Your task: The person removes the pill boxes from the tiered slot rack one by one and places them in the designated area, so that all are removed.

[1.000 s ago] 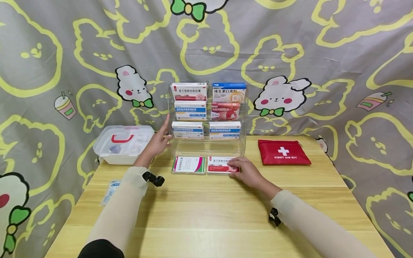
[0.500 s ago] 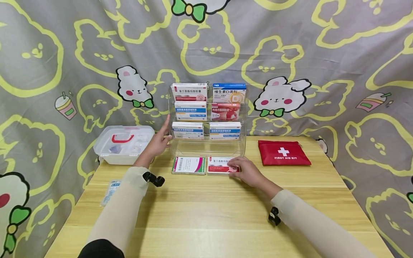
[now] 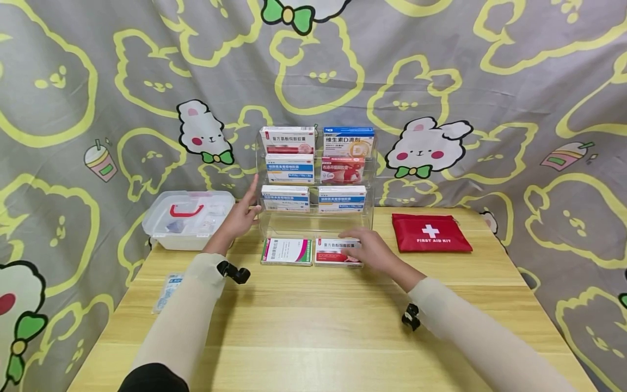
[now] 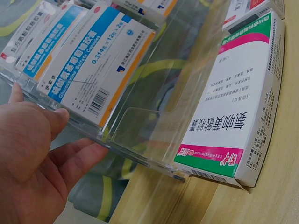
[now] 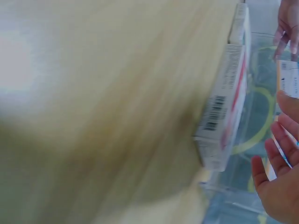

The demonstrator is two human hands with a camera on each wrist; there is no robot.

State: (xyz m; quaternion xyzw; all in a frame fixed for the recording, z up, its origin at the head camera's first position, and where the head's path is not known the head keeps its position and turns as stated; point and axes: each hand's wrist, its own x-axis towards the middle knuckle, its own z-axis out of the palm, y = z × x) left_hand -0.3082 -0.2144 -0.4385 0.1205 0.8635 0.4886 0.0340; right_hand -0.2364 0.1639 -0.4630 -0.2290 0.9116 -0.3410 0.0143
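A clear tiered rack (image 3: 313, 224) holds several medicine boxes, among them a blue-and-white glucosamine box (image 4: 100, 63). My left hand (image 3: 241, 216) rests against the rack's left side edge, its fingers fairly straight. In front of the rack, a green-and-pink medicine box (image 3: 286, 251) and a red-and-white medicine box (image 3: 329, 251) lie side by side on the table. Over the right end of the red-and-white box is my right hand (image 3: 373, 251). The right wrist view shows that hand (image 5: 280, 172) with spread fingers, apart from the box and holding nothing.
A lidded clear plastic case (image 3: 188, 220) with a red handle stands left of the rack. To the right lies a red first aid pouch (image 3: 431, 232). A small blue-and-white packet (image 3: 168, 291) lies near my left forearm. A patterned curtain (image 3: 313, 65) hangs behind the wooden table (image 3: 313, 326).
My right hand has let go of the red-and-white box and risen slightly up and away, fingers spreading. The box and my left hand stay in place.
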